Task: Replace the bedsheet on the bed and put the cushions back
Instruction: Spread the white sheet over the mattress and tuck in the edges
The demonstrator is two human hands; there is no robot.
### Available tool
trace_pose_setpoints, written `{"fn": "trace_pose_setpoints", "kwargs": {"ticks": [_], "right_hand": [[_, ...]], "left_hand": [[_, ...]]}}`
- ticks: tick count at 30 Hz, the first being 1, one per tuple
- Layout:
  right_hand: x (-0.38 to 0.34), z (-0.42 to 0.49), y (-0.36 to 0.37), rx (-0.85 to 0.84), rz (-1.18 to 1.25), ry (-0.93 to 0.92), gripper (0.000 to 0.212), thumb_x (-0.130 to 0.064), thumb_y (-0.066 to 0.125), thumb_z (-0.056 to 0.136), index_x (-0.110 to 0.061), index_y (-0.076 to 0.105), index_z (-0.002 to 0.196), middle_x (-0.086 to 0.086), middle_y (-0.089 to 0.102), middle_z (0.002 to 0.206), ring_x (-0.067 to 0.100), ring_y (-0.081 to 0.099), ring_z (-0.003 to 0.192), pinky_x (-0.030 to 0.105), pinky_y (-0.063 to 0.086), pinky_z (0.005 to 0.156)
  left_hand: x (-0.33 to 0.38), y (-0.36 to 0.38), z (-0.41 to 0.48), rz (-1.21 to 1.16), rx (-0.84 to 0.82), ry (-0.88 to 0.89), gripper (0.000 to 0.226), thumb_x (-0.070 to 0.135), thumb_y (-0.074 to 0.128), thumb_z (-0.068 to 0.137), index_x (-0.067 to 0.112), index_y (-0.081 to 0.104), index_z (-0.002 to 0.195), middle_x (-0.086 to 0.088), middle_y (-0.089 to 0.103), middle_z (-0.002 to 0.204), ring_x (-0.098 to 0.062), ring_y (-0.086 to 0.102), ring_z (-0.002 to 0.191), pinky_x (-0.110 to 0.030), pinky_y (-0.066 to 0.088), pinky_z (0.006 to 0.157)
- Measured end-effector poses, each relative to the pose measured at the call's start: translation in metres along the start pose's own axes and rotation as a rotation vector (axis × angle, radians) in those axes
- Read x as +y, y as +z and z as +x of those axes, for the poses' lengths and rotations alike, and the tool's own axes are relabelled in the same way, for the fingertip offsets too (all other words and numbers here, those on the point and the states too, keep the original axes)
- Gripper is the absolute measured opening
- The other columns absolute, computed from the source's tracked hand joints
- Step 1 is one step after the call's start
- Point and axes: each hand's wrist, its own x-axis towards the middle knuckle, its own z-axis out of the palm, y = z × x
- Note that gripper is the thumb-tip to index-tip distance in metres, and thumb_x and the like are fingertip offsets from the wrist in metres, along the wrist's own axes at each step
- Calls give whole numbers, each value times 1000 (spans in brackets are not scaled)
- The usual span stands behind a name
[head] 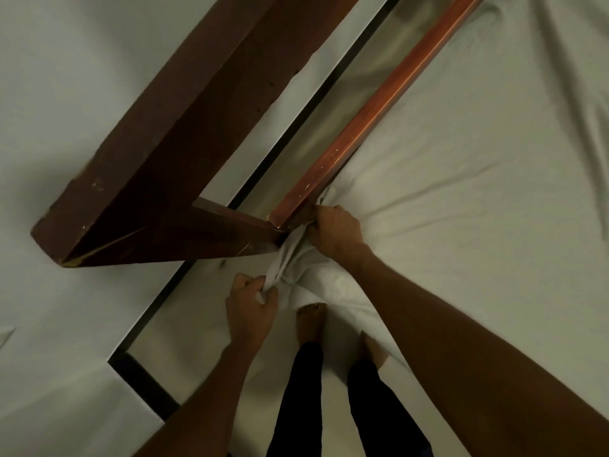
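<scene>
Closest to the lens, right forearm (pixel 461 324) crossing up from the lower right corner, left forearm (pixel 204 390) rising from the bottom edge beside it. Between them, legs in black trousers (pixel 303 390) and two bare feet (pixel 311 319) planted on pale floor (pixel 333 410), toes pointing toward the near end of the reddish wooden rail (pixel 362 110).

Right hand (pixel 336 230) hard against that near end of the rail, on its bed side; fingers (pixel 319 215) bent down and closed over gathered bedsheet (pixel 478 159), knuckles up. Left hand (pixel 252 301) below the rail's end and toward the feet, clenched in a fist round a twisted rope of the same cloth, thumb folded across the front. Rope of cloth stretched between the two hands.

White bedsheet spread over the bed on the side of the rail away from the wall, creases fanning out from the right hand's grip. Corner of the cloth bunched and hanging below the rail's end, just above the toes.

On the other side of the rail, a pale gap, then a black strip (pixel 313 103) running parallel to it. Beyond that, dark brown wooden beam (pixel 171 159), one limb parallel to the rail and a shorter limb meeting the rail's near end. White wall (pixel 66 94) past the beam.
</scene>
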Motion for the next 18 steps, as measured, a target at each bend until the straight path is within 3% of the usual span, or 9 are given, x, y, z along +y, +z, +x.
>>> {"fn": "trace_pose_setpoints", "kwargs": {"ticks": [4, 5, 7, 10, 13, 15, 18], "right_hand": [[4, -32, 3, 150, 469, -44, 14, -21, 50, 103, -20, 58, 115, -4, 70, 99, 12, 67, 79, 27, 56, 71], [5, -39, 3, 202, 542, -74, 11, -20, 51, 104, -20, 56, 114, -5, 69, 99, 10, 67, 79, 25, 56, 71], [8, -50, 5, 235, 559, -152, 10, -18, 53, 101, -20, 52, 110, -4, 65, 95, 12, 64, 77, 28, 55, 71], [20, -50, 8, 108, 237, -297, 21, -31, 58, 94, -19, 50, 109, 0, 60, 98, 20, 57, 87, 39, 48, 87], [28, -34, 11, 6, -192, -455, 49, -52, 50, 93, -20, 54, 130, 5, 66, 121, 27, 57, 112, 43, 37, 109], [26, -23, 10, -43, -281, -499, 62, -57, 44, 94, -20, 53, 143, 6, 64, 137, 27, 55, 127, 45, 29, 117], [20, -5, 14, -92, -364, -554, 60, -56, 38, 96, -23, 60, 142, 1, 61, 146, 24, 47, 141, 42, 12, 122]], "left_hand": [[27, -6, -19, -232, 140, -8, 12, 12, 72, 96, 16, 68, 85, 12, 53, 64, -6, 53, 53, -17, 40, 52], [33, -6, -23, -305, 158, -25, 4, 10, 70, 97, 12, 70, 93, 12, 59, 67, -4, 59, 55, -17, 44, 51], [46, -4, -25, -409, 209, -40, 16, 7, 69, 97, 8, 67, 114, 9, 71, 87, 0, 69, 72, -17, 55, 61], [55, 5, -21, -546, 218, -78, 40, 3, 70, 95, 14, 53, 130, 1, 68, 123, -3, 70, 107, -21, 59, 85], [53, 20, -19, -548, 213, -97, 46, -6, 65, 90, 13, 42, 126, -17, 61, 134, -23, 64, 125, -34, 54, 104], [51, 28, -18, -532, 211, -149, 47, -7, 65, 89, 9, 41, 126, -21, 57, 139, -27, 57, 133, -30, 46, 109], [40, 41, -14, -513, 183, -293, 42, 2, 70, 91, 12, 49, 125, -19, 47, 153, -28, 44, 144, -28, 38, 112]]}}
